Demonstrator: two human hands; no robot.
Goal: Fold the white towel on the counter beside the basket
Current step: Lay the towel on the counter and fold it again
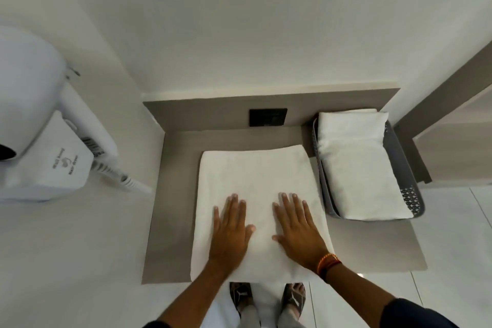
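A white towel (255, 176) lies folded into a rough square on the grey-brown counter (175, 194), its near edge at the counter's front edge. My left hand (231, 229) rests flat on the towel's near left part, fingers spread. My right hand (299, 229), with an orange band at the wrist, lies flat on the near right part, fingers apart. Neither hand grips the cloth. Directly right of the towel stands a grey perforated basket (411, 194) holding another folded white towel (359, 165).
A white wall-mounted hair dryer (40, 128) with a coiled cord (119, 176) hangs at the left. A dark socket plate (268, 117) sits in the counter's back panel. A shelf edge (439, 104) rises at the right. My sandalled feet (266, 298) show below the counter.
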